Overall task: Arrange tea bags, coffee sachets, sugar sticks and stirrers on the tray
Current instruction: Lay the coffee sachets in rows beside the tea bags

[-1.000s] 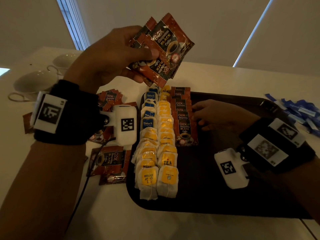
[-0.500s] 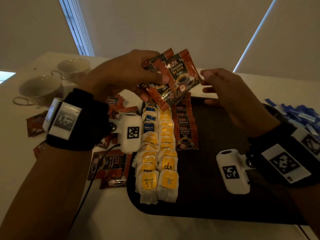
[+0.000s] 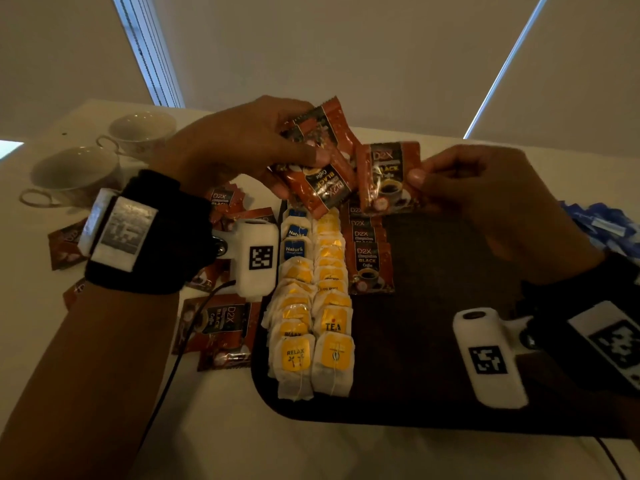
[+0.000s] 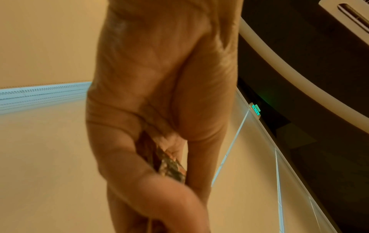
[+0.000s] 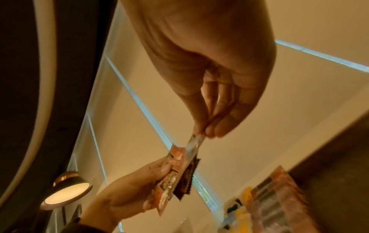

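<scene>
The left hand (image 3: pixel 239 150) grips a fan of coffee sachets (image 3: pixel 317 168) above the far end of the dark tray (image 3: pixel 433 341). The right hand (image 3: pixel 491 199) pinches a single sachet (image 3: pixel 388 178) by its edge, just beside that fan. Sachets are red-brown with a black panel reading "D2X BLACK Coffee". On the tray lie two overlapping rows of tea bags (image 3: pixel 313 306) and one row of sachets (image 3: pixel 369 251). More sachets (image 3: pixel 218 323) lie loose on the white counter (image 3: pixel 207 438), near two cups (image 3: pixel 104 161). Blue sticks (image 3: pixel 602 226) lie right of the tray. Pale blinds cover the windows.

Black wristbands (image 3: pixel 149 233) carry white camera units (image 3: pixel 256 259) with square-patterned tags.
</scene>
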Tool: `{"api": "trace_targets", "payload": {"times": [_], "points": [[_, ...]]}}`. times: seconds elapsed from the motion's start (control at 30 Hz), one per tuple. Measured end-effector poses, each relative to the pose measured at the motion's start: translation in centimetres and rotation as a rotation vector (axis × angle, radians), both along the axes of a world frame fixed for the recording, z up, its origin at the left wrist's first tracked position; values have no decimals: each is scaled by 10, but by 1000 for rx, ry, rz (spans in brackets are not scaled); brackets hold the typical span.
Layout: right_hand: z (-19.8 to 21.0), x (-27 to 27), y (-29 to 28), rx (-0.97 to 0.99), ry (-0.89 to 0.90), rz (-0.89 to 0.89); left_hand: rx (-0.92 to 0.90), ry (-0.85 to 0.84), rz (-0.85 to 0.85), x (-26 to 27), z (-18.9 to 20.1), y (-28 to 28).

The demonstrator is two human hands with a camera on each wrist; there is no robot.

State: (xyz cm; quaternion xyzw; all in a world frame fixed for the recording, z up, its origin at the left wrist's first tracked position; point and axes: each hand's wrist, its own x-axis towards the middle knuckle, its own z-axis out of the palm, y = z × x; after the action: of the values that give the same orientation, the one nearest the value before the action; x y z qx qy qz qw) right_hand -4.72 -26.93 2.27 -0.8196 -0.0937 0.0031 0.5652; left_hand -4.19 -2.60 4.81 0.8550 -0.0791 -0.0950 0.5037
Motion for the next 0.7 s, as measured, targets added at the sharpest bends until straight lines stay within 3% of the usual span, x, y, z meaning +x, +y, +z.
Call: {"api": "trace_targets", "payload": {"times": [0.1, 0.23, 0.33, 0.7], "points": [[-5, -10, -20, -134, 256, 73, -38, -13, 56, 0, 3, 5], [-16, -15, -31, -476, 485, 182, -43, -13, 74, 0, 4, 8], [-22, -14, -28, -507, 687, 227, -43, -14, 63, -1, 4, 6], [-27, -4, -5, -539, 752, 250, -35, -6, 41, -3, 5, 4]]}}
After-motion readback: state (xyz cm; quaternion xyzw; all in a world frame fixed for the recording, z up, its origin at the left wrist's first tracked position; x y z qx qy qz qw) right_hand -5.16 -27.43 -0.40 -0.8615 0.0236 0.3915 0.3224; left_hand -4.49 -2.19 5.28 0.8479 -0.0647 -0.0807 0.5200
